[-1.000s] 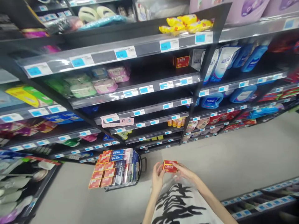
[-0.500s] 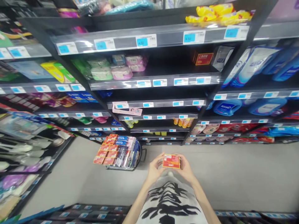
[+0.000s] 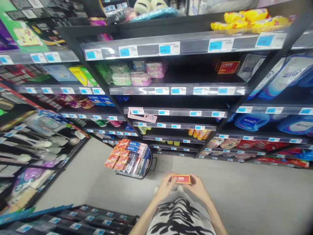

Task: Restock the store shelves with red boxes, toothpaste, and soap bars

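Note:
Both my hands hold one small red and yellow box (image 3: 181,179) low in front of my body. My left hand (image 3: 166,187) grips its left end and my right hand (image 3: 198,188) grips its right end, fingers curled round it. The box lies flat with its narrow printed side facing me. A basket (image 3: 133,158) full of similar red boxes and blue and white boxes stands on the floor to the left of my hands. Another red box of the same kind (image 3: 226,67) sits on an upper shelf at the right.
Dark store shelves (image 3: 176,89) with blue price tags rise ahead, carrying pink and green tubs (image 3: 132,76), yellow packs (image 3: 249,19) and blue detergent bottles (image 3: 249,121). A lower shelf edge (image 3: 85,218) runs near my feet. Grey floor (image 3: 256,192) lies between the shelves.
The box has tipped from showing its broad face to showing its narrow side, and both hands have sunk a little lower. My view has shifted right and slightly back.

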The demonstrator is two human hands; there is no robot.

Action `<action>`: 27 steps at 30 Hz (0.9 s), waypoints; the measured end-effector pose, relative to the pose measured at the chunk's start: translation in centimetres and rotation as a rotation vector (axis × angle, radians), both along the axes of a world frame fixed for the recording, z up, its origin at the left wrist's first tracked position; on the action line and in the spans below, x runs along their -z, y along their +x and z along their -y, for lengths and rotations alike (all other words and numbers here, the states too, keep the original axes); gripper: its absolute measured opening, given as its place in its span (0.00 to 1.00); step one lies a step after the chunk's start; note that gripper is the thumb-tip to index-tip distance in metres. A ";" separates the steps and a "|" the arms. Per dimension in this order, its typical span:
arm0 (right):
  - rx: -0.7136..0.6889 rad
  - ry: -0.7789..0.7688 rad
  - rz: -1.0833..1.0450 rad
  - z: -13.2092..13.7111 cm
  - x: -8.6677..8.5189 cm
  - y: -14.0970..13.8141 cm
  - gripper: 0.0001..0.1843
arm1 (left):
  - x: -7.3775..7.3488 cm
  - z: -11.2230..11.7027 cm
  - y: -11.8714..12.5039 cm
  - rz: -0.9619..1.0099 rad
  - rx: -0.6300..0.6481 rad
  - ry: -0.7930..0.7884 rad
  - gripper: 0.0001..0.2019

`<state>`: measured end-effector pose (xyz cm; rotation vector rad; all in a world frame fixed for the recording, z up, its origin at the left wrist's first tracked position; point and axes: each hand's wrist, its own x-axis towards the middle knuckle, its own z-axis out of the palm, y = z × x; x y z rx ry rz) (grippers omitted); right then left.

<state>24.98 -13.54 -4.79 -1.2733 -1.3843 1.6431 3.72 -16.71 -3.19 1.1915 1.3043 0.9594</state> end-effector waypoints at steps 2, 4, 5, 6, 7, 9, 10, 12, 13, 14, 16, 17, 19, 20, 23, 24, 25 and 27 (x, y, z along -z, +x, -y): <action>0.035 -0.012 0.018 0.1 0.3 -0.4 0.24 | -0.4 0.0 0.2 -0.001 -0.019 -0.026 0.22; 0.047 -0.034 0.025 0.1 0.4 -0.8 0.26 | -0.8 0.0 0.4 -0.017 -0.006 -0.023 0.23; 0.040 -0.037 0.038 0.2 0.3 -0.9 0.28 | -0.9 0.1 0.5 -0.034 0.016 -0.019 0.23; 0.029 -0.032 0.053 0.2 0.3 -1.0 0.29 | -1.0 0.1 0.6 -0.054 0.044 -0.015 0.23; 0.017 -0.022 0.068 0.3 0.2 -1.1 0.30 | -1.0 0.3 0.7 -0.073 0.071 -0.014 0.23; -0.002 -0.006 0.086 0.4 0.0 -1.3 0.31 | -0.8 0.6 0.8 -0.088 0.101 -0.019 0.23; -0.003 -0.007 0.079 0.4 -0.1 -1.4 0.31 | -0.6 0.7 0.8 -0.080 0.106 -0.022 0.24; 0.019 -0.024 0.029 0.5 -0.3 -1.6 0.31 | -0.1 0.9 0.9 -0.045 0.094 -0.028 0.25; 0.038 -0.042 -0.013 0.6 -0.3 -1.7 0.31 | 0.1 0.9 0.8 -0.024 0.078 -0.034 0.26; 0.059 -0.065 -0.064 0.6 -0.3 -1.9 0.31 | 0.4 0.8 0.8 -0.001 0.059 -0.039 0.27; 0.105 -0.116 -0.167 0.6 -0.1 -2.1 0.32 | 0.7 0.5 0.7 0.038 0.014 -0.042 0.28; 0.134 -0.140 -0.208 0.5 0.1 -2.2 0.33 | 0.8 0.3 0.7 0.053 -0.008 -0.040 0.29; 0.199 -0.153 -0.243 0.3 0.5 -2.1 0.36 | 0.7 -0.1 0.4 0.077 -0.043 -0.033 0.30; 0.226 -0.134 -0.232 0.1 0.7 -2.0 0.36 | 0.7 -0.2 0.3 0.085 -0.058 -0.030 0.30; 0.262 -0.017 -0.125 -0.3 1.5 -1.5 0.33 | 0.9 -0.6 -0.3 0.108 -0.130 -0.067 0.34; 0.260 0.015 -0.084 -0.4 1.8 -1.4 0.32 | 1.1 -0.7 -0.6 0.120 -0.164 -0.088 0.36; 0.254 0.033 -0.051 -0.4 2.2 -1.2 0.31 | 1.3 -0.8 -0.8 0.133 -0.200 -0.105 0.38; 0.228 0.038 -0.021 -0.2 2.8 -0.9 0.29 | 1.8 -1.2 -1.3 0.161 -0.245 -0.116 0.41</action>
